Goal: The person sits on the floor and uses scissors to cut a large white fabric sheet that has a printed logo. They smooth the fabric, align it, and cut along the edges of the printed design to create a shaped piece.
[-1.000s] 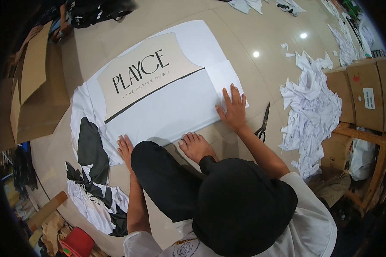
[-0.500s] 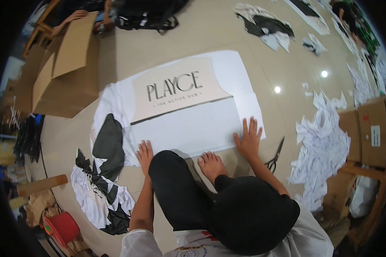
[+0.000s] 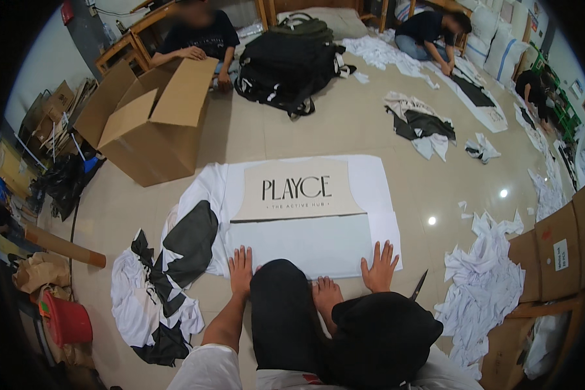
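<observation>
We count two bare hands and, under their fingers, one flat layered cloth of white, beige and pale grey fabric (image 3: pixel 299 244), which lies on the beige tiled floor (image 3: pixel 344 133) directly in front of the person. The left hand (image 3: pixel 241 270) is open, its fingers pointing away from the body, and it rests at the near left part of the cloth. The right hand (image 3: pixel 379 266) is also open, with its fingers spread, on the near right part; neither of them grips anything. The long axis of the cloth runs from left to right, across the person's front. Its one beige printed panel (image 3: pixel 292 179) is at the far side, with dark lettering upright toward the person, and one dark narrow strip (image 3: pixel 299 219) separates it from the pale part. Between the hands we see one bare foot (image 3: pixel 325 294), near the cloth's edge. Just beside the right hand is one dark pointed scissor blade (image 3: pixel 420 284); its handle is hidden. To the left one crumpled heap of white and dark grey cloth (image 3: pixel 192 237) touches the layered cloth, and to the right is one heap of white fabric scraps (image 3: pixel 481 286). Farther away we count one open brown cardboard box (image 3: pixel 156 149) and three other people, one of them (image 3: pixel 201 39) with a hand on this box.
</observation>
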Demonstrator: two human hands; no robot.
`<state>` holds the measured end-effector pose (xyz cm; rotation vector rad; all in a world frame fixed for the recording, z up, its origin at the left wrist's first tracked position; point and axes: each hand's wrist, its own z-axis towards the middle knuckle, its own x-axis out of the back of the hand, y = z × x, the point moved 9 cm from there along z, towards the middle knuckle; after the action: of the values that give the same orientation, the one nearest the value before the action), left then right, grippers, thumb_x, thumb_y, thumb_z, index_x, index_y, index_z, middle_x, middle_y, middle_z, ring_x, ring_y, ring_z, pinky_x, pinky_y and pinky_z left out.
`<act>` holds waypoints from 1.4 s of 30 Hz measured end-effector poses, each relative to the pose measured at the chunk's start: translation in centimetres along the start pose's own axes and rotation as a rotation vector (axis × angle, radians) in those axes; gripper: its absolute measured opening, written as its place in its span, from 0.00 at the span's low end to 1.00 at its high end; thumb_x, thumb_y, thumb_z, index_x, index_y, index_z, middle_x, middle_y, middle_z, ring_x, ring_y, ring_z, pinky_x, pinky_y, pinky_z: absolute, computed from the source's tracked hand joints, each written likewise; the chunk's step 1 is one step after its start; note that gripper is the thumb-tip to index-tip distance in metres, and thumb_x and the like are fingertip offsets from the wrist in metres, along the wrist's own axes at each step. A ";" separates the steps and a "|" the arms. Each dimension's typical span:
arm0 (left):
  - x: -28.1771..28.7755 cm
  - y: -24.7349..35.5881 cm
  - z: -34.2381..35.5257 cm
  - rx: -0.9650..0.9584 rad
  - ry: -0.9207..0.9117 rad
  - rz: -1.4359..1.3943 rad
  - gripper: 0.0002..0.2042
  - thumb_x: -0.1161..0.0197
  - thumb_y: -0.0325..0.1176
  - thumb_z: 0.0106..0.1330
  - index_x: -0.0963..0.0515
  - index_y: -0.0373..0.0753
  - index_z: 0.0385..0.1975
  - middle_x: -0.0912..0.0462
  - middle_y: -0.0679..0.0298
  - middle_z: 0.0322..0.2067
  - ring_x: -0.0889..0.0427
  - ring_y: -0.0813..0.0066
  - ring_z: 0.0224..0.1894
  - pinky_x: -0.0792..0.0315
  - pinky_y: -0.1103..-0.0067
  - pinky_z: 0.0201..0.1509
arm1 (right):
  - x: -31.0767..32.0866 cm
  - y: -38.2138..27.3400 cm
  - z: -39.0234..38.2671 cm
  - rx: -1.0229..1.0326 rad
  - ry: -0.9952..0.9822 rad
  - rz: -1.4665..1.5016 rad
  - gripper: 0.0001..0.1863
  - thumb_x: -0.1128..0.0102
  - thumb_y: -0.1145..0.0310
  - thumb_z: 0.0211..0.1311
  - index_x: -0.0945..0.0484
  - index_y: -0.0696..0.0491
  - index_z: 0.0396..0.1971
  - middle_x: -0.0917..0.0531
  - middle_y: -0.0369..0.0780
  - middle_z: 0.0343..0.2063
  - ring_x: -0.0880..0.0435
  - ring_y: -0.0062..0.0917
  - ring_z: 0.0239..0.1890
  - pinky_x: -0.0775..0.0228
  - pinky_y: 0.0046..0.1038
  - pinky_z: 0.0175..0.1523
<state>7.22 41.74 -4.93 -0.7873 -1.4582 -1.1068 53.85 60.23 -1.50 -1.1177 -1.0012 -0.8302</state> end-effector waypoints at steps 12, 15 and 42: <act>2.8 2.5 -0.9 0.002 -0.003 -0.124 0.39 0.44 0.51 0.79 0.44 0.39 0.85 0.47 0.46 0.85 0.53 0.42 0.87 0.62 0.46 0.88 | -0.4 1.0 -0.5 -0.013 -0.005 -0.052 0.45 0.40 0.46 0.73 0.37 0.56 0.82 0.43 0.59 0.83 0.50 0.55 0.86 0.65 0.69 0.83; 2.6 2.5 -1.1 -0.003 0.003 -0.129 0.39 0.44 0.51 0.79 0.43 0.38 0.85 0.46 0.46 0.85 0.52 0.42 0.87 0.61 0.45 0.88 | -0.7 1.0 -0.7 -0.002 -0.017 -0.048 0.45 0.41 0.48 0.74 0.39 0.57 0.82 0.45 0.60 0.84 0.51 0.57 0.86 0.66 0.70 0.83; 2.0 2.1 -0.6 0.012 -0.031 -0.102 0.39 0.46 0.52 0.80 0.47 0.41 0.86 0.50 0.47 0.86 0.55 0.42 0.88 0.61 0.46 0.88 | -0.5 0.6 0.0 0.010 -0.049 -0.060 0.46 0.43 0.45 0.75 0.42 0.58 0.84 0.48 0.60 0.84 0.54 0.56 0.87 0.68 0.69 0.84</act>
<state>9.03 41.68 -2.56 -0.7311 -1.5443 -1.1662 54.24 60.40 -2.19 -1.1083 -1.0835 -0.8482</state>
